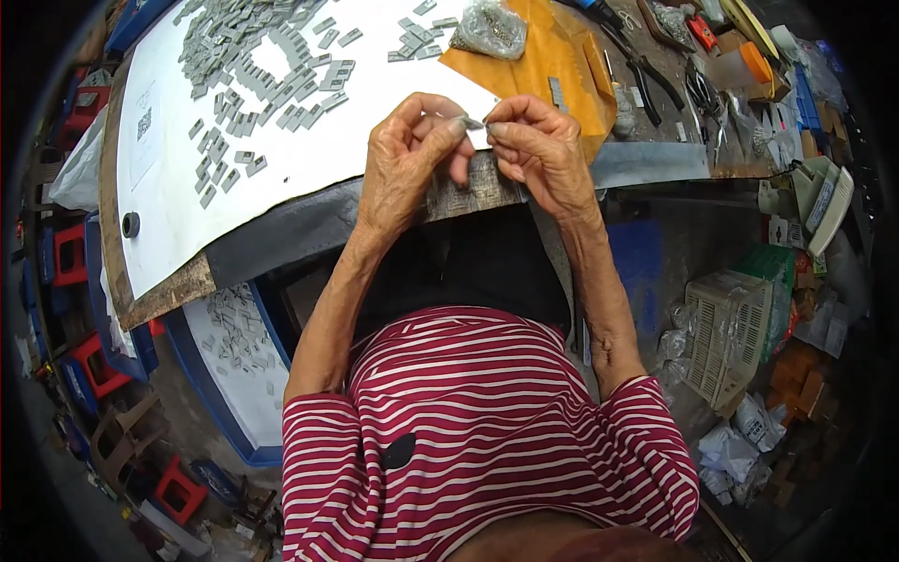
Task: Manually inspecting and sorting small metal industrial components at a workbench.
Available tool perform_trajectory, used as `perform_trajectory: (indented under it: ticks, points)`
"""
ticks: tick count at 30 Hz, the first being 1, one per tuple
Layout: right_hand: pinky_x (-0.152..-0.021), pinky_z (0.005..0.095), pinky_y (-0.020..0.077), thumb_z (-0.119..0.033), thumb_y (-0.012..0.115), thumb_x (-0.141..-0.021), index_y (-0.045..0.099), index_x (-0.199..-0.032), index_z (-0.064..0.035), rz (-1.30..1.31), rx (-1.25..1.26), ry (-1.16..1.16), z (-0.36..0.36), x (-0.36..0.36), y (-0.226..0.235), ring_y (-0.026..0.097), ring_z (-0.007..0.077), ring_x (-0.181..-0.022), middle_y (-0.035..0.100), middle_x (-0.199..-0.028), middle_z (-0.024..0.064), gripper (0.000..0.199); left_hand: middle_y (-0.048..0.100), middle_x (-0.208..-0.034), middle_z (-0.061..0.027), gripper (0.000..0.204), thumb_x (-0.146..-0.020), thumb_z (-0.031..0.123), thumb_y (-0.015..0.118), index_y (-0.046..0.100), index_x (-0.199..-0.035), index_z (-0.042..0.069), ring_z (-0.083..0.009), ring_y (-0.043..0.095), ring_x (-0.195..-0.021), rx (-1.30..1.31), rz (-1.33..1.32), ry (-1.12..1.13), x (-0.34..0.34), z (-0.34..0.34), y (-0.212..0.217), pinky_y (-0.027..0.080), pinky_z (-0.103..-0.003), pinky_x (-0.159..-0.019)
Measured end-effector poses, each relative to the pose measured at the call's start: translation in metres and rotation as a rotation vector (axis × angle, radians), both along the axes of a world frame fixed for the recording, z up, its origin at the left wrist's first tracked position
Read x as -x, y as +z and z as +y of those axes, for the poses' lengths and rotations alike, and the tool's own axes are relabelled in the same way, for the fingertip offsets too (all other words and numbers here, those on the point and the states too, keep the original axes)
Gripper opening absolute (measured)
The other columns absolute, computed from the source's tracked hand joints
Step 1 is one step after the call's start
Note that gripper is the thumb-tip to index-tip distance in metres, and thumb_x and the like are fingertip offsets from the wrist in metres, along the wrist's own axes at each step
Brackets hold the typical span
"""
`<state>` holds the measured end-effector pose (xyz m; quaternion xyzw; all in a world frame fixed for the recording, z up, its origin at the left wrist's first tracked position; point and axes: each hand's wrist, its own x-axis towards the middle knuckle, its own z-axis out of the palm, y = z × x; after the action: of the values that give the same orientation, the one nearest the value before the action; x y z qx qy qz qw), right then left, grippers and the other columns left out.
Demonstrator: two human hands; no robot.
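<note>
Both the left hand (407,155) and right hand (538,150) pinched one small grey piece (473,123) together above the counter's (281,234) near edge.

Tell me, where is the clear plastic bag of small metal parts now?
In the head view, the clear plastic bag lies at the table's far edge, on the orange sheet, beyond the right hand.
</note>
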<state>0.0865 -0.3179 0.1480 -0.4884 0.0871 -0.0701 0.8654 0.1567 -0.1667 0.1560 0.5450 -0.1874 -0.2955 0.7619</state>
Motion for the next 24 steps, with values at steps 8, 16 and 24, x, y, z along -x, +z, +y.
perform_trajectory:
  ticks: [8, 16, 24]
  points:
    - [-0.042, 0.0164, 0.0388, 0.001, 0.056, -0.078, 0.057, -0.087, 0.0052, 0.042, 0.104, 0.012, 0.007, 0.003, 0.000, 0.047, 0.0051, -0.052, 0.054, -0.067, 0.0038, 0.009, 0.056, -0.068, -0.0033, 0.010, -0.083, 0.004, 0.054, 0.052, -0.091, -0.001, -0.0068, 0.052, -0.057, -0.006, -0.107, 0.034, 0.001, -0.003, -0.013, 0.043, -0.018, -0.052]
    - [-0.041, 0.0162, 0.0385, 0.001, 0.057, -0.078, 0.058, -0.085, 0.0050, 0.032, 0.168, -0.025, 0.003, 0.000, 0.002, 0.047, 0.0046, -0.049, 0.055, -0.065, 0.0033, 0.009, 0.055, -0.067, 0.0008, 0.011, -0.082, 0.005, 0.052, 0.057, -0.091, -0.001, -0.0030, 0.046, -0.055, -0.219, -0.227, 0.106, 0.006, 0.001, -0.007, 0.038, -0.017, -0.050]
    - [-0.040, 0.0155, 0.0380, 0.001, 0.060, -0.075, 0.057, -0.084, 0.0038, 0.061, 0.270, 0.059, -0.001, 0.000, 0.000, 0.048, 0.0044, -0.048, 0.056, -0.066, 0.0034, 0.010, 0.055, -0.068, 0.0012, 0.013, -0.082, 0.006, 0.052, 0.061, -0.089, 0.000, -0.0042, 0.046, -0.059, -0.313, -0.296, 0.058, 0.004, 0.005, -0.005, 0.038, -0.018, -0.053]
